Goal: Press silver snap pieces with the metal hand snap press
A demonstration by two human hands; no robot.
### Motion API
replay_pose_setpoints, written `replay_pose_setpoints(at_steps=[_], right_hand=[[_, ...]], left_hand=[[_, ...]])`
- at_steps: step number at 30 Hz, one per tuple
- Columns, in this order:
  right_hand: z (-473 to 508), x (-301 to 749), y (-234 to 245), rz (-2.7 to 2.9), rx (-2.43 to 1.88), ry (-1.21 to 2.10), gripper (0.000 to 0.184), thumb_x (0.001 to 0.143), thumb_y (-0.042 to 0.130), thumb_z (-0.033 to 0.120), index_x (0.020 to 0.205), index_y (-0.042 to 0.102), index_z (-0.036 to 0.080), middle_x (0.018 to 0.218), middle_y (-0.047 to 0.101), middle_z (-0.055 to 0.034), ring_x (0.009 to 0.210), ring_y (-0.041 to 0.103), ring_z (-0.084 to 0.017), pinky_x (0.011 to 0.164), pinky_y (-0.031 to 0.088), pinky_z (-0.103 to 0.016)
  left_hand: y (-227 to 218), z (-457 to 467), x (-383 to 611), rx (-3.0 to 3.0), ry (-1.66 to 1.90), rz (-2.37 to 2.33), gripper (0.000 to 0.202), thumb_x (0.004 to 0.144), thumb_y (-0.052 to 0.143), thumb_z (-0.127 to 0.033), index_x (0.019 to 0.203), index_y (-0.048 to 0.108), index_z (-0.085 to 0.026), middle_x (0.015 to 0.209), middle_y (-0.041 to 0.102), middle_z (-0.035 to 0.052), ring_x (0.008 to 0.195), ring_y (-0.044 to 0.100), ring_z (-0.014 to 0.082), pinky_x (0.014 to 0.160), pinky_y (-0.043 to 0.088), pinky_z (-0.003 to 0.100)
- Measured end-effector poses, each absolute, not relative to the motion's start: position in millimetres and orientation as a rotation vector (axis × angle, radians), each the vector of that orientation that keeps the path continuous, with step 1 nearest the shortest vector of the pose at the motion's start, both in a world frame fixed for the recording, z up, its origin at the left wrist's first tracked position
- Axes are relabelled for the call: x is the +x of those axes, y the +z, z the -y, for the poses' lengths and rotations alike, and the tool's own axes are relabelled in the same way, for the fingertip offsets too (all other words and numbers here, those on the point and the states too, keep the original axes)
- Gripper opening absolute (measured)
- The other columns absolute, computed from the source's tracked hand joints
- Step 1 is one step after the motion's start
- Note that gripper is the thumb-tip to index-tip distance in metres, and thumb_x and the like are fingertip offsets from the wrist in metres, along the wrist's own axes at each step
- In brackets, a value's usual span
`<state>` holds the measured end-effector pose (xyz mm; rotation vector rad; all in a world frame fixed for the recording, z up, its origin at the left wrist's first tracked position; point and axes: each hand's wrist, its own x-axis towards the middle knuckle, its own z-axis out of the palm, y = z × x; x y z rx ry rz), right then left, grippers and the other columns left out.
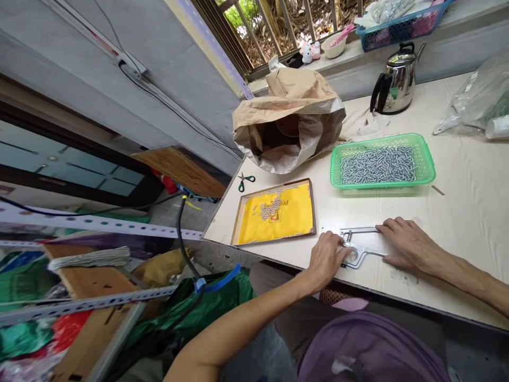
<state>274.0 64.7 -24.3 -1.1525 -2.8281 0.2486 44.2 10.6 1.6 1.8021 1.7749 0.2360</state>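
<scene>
A silver metal plier-like tool [362, 254] lies on the table in front of me, its two handles spread and a small spring between them near its head. My right hand [411, 245] grips the handle ends, fingers at the upper handle and thumb by the lower one. At the tool's head, my left hand [326, 260] has its fingers pinched together against the metal; anything small between them is hidden. Beyond the tool stands a green plastic basket [424, 172] full of small metal pins or screws. To the left, a shallow tray [313, 212] with a yellow lining [294, 222] holds a loose pile of small metal pieces [270, 209].
Green-handled scissors [242, 185] lie near the table's left edge. An open brown paper sack [290, 90] stands behind the tray. Farther back are a steel kettle [400, 87], a clear plastic bag [473, 98] and a blue basket [397, 32] on the sill. A shelf rack [95, 302] is at left.
</scene>
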Motion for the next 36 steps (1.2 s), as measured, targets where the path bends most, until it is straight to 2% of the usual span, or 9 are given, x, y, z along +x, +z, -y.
replay_pose_setpoints(at_steps=[4, 7, 11, 14, 18, 24, 29, 33, 36], right_hand=[[-62, 272, -26, 2.817, -1.115, 0.251, 0.043, 0.067, 0.072, 0.025, 0.107, 0.058, 0.016, 0.097, 0.061, -0.0094, 0.089, 0.055, -0.027, 0.070, 0.043, -0.037], [-61, 272, -27, 2.829, -1.116, 0.236, 0.051, 0.065, 0.076, 0.024, 0.111, 0.058, 0.013, 0.095, 0.061, -0.0093, 0.086, 0.055, -0.026, 0.071, 0.044, -0.037], [-62, 271, -25, 2.816, -1.151, 0.195, 0.058, 0.061, 0.083, 0.029, 0.110, 0.058, 0.012, 0.098, 0.061, -0.0112, 0.087, 0.054, -0.027, 0.071, 0.044, -0.036], [-69, 267, -23, 2.812, -1.150, 0.148, 0.039, 0.068, 0.081, 0.026, 0.099, 0.060, 0.016, 0.094, 0.062, -0.0091, 0.085, 0.054, -0.026, 0.068, 0.042, -0.033], [-80, 260, -24, 2.773, -1.109, 0.104, 0.008, 0.083, 0.062, 0.013, 0.082, 0.058, 0.020, 0.082, 0.059, -0.0058, 0.077, 0.053, -0.022, 0.066, 0.038, -0.031], [-90, 258, -27, 2.774, -0.980, 0.232, 0.026, 0.092, 0.043, 0.008, 0.072, 0.053, 0.020, 0.074, 0.056, -0.0031, 0.072, 0.052, -0.017, 0.066, 0.037, -0.029], [-91, 259, -21, 2.790, -1.083, 0.208, 0.006, 0.083, 0.063, 0.017, 0.089, 0.061, 0.017, 0.087, 0.060, -0.0071, 0.082, 0.054, -0.021, 0.071, 0.042, -0.030], [-94, 266, -18, 2.887, -1.078, 0.166, 0.046, 0.068, 0.078, 0.037, 0.106, 0.062, 0.015, 0.097, 0.062, -0.0117, 0.088, 0.055, -0.027, 0.072, 0.046, -0.036], [-100, 273, -20, 2.925, -1.061, 0.200, 0.040, 0.079, 0.067, 0.041, 0.111, 0.062, 0.018, 0.101, 0.064, -0.0121, 0.088, 0.057, -0.027, 0.069, 0.045, -0.036]], left_hand=[[-12, -21, 65, 2.306, 0.266, -1.450, 0.056, 0.076, 0.077, -0.038, 0.121, 0.053, -0.016, 0.128, 0.056, 0.0138, 0.116, 0.051, 0.0290, 0.096, 0.047, 0.043], [-20, -34, 78, 2.413, 0.171, -1.343, 0.071, 0.074, 0.078, -0.040, 0.130, 0.043, -0.011, 0.131, 0.052, 0.0174, 0.117, 0.049, 0.0314, 0.095, 0.047, 0.045], [-25, -47, 80, 2.439, 0.082, -1.284, 0.069, 0.078, 0.074, -0.044, 0.130, 0.041, -0.012, 0.116, 0.057, 0.0133, 0.104, 0.053, 0.0289, 0.085, 0.049, 0.044], [-27, -53, 76, 2.424, 0.087, -1.340, 0.057, 0.082, 0.070, -0.045, 0.123, 0.047, -0.014, 0.109, 0.057, 0.0108, 0.100, 0.053, 0.0270, 0.081, 0.049, 0.042], [-32, -58, 77, 2.388, 0.112, -1.472, 0.031, 0.089, 0.063, -0.041, 0.107, 0.056, -0.018, 0.098, 0.057, 0.0071, 0.095, 0.053, 0.0241, 0.077, 0.047, 0.038], [-35, -58, 82, 2.369, 0.104, -1.549, 0.021, 0.094, 0.056, -0.037, 0.087, 0.060, -0.018, 0.087, 0.058, 0.0063, 0.093, 0.054, 0.0230, 0.075, 0.046, 0.035], [-38, -51, 82, 2.351, 0.202, -1.624, 0.031, 0.092, 0.058, -0.038, 0.115, 0.056, -0.018, 0.105, 0.062, 0.0093, 0.100, 0.057, 0.0249, 0.082, 0.051, 0.039], [-50, -22, 89, 2.398, 0.406, -1.641, 0.046, 0.092, 0.058, -0.031, 0.131, 0.046, -0.012, 0.139, 0.050, 0.0197, 0.132, 0.046, 0.0324, 0.104, 0.045, 0.049], [-57, 6, 98, 2.453, 0.513, -1.554, 0.048, 0.094, 0.052, -0.031, 0.137, 0.042, -0.011, 0.149, 0.040, 0.0224, 0.144, 0.030, 0.0329, 0.110, 0.040, 0.052]])
